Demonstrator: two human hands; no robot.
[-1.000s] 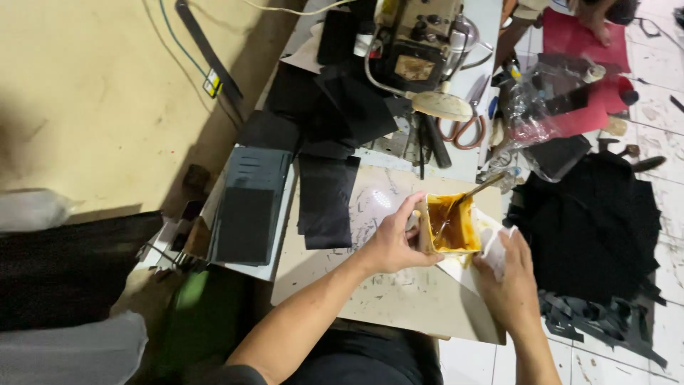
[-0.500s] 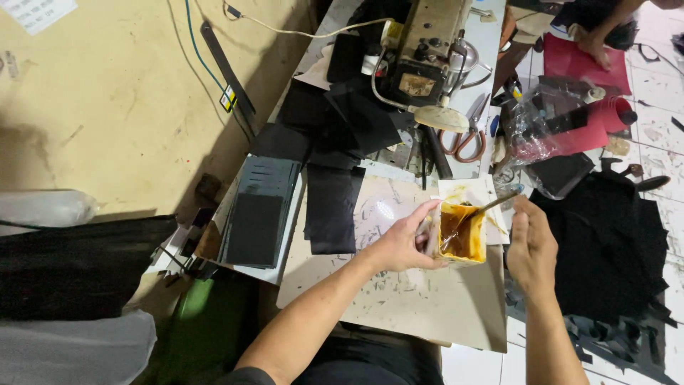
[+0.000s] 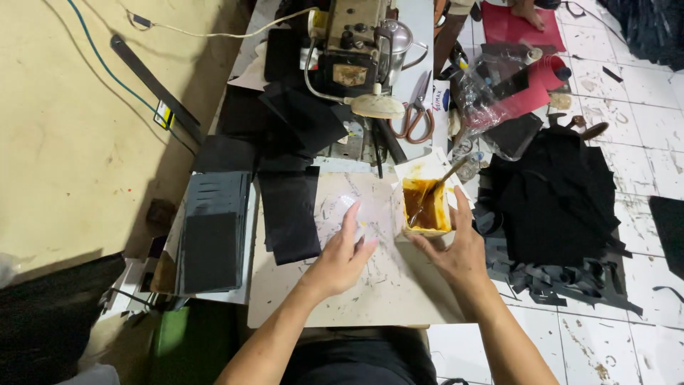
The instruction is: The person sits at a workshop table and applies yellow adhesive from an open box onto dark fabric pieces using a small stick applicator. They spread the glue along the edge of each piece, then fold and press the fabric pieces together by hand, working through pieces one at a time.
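Looking down from the head cam, your right hand (image 3: 459, 249) is cupped loosely around the near side of the glue tub (image 3: 425, 207), which sits on the worktop (image 3: 356, 285) at about 1 o'clock from you, brush (image 3: 436, 187) resting in it. Your left hand (image 3: 342, 253) is open and flat, fingers spread on the pale board at 12 o'clock, gripping nothing. Black pieces (image 3: 288, 214) at 10 o'clock look unglued so far, so I'd say you're early on.
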